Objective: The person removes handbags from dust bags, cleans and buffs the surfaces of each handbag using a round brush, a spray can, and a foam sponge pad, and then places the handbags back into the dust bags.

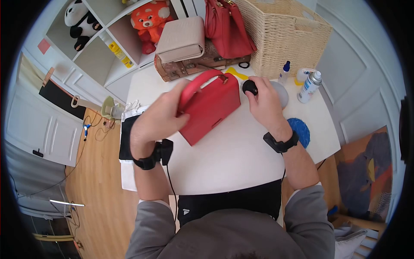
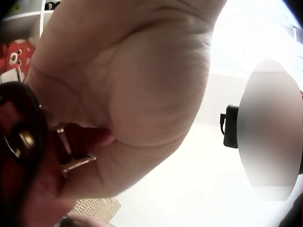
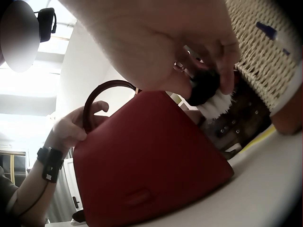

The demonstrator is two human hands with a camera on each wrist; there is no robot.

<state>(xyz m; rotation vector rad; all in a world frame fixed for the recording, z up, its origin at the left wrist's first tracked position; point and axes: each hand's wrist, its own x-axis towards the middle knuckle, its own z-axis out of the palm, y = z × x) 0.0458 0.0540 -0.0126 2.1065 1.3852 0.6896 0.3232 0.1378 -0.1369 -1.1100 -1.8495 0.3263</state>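
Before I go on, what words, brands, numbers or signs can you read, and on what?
Nothing reads clearly.
Spray can: label print too small.
Yellow container in cube shelf: markings too small.
Black bottoms: white logo, lettering unreadable.
Red handbag: no lettering visible.

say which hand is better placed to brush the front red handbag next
Right, I'd judge: the right hand pinches the black-handled white-bristled brush beside the front red handbag, while the left hand is occupied holding that bag.

No wording is legible. A small white logo (image 1: 186,212), resembling Adidas's, marks the black trousers (image 1: 233,206) below the near edge of the counter (image 1: 241,159); print on the spray can (image 1: 308,89) blurs.
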